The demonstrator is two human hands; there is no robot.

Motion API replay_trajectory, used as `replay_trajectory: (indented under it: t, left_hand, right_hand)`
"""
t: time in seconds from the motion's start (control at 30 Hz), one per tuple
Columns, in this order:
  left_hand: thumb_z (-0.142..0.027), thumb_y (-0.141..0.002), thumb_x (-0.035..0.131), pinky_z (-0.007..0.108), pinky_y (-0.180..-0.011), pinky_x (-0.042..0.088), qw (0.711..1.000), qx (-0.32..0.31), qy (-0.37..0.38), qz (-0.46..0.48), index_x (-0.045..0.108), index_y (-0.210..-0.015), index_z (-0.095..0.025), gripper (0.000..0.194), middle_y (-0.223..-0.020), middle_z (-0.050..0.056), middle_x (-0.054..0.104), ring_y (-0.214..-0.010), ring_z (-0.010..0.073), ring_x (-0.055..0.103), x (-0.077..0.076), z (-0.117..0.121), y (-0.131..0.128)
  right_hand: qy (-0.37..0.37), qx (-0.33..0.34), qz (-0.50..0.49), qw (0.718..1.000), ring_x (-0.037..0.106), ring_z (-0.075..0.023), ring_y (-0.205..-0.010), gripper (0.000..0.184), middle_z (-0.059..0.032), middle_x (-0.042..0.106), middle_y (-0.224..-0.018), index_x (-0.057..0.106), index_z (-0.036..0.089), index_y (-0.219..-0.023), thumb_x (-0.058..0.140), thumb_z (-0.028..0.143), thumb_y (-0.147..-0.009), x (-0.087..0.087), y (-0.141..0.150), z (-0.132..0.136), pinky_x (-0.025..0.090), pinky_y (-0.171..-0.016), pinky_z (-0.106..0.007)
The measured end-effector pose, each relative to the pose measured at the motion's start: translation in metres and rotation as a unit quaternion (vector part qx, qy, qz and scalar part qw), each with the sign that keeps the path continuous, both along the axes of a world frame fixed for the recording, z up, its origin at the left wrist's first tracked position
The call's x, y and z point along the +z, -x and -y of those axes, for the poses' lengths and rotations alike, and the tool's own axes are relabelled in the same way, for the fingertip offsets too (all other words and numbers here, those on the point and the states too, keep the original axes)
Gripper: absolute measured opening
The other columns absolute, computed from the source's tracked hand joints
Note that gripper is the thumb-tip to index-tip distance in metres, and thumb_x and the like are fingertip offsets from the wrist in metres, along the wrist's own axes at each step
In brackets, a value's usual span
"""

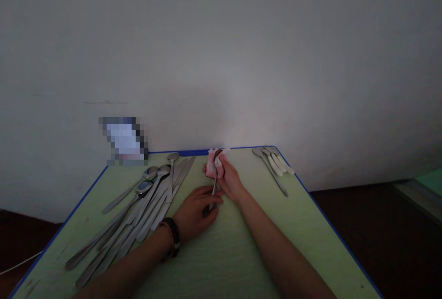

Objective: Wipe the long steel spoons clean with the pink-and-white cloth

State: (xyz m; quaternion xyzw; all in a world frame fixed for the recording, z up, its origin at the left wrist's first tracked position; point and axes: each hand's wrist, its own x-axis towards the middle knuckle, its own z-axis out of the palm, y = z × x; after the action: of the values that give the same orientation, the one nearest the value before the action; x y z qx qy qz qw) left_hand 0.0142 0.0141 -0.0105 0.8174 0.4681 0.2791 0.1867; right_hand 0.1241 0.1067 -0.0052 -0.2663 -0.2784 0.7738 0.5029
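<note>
A metal spoon (214, 186) is held between my two hands above the table, its bowl pointing away from me. My left hand (196, 211) grips the handle near its lower end, fingers closed. Around the spoon's bowl, my right hand (230, 178) presses a pink and white cloth (214, 166), which hides most of the bowl. Left of my hands lies a pile of metal spoons and knives (138, 211). Over on the right rest one metal spoon (271, 172) and several white-handled pieces of cutlery (279, 163).
The pale green table (221, 267) has a blue edge and stands against a grey wall (241, 60). A blurred-out, screen-like object (124, 140) leans on the wall at the back left. Dark floor (362, 230) shows to the right.
</note>
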Motion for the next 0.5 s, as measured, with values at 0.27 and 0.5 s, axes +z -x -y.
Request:
replay_trajectory:
  t: [0.27,0.5]
  left_hand:
    - [-0.015,-0.074,0.056,0.038,-0.098,0.040,1.000,0.004,0.005,0.005,0.066,-0.094,-0.023,0.024,-0.114,0.004,0.064,-0.110,0.0215,0.053,0.0016,0.0009,0.0007]
    - [-0.016,-0.074,0.057,0.038,-0.098,0.040,1.000,0.002,0.004,0.009,0.066,-0.095,-0.023,0.025,-0.112,0.004,0.064,-0.109,0.0214,0.054,-0.0007,-0.0004,0.0008]
  right_hand:
    - [-0.002,-0.004,-0.001,1.000,0.064,-0.0148,-0.062,0.023,-0.0038,0.068,-0.075,0.057,0.014,-0.094,0.053,0.032,-0.080,0.0008,0.0012,0.0006,0.053,-0.062,-0.027]
    - [-0.001,0.004,-0.001,1.000,0.064,-0.0147,-0.062,0.026,-0.0038,0.068,-0.075,0.056,0.014,-0.098,0.054,0.033,-0.081,0.0002,0.0003,0.0007,0.053,-0.059,-0.026]
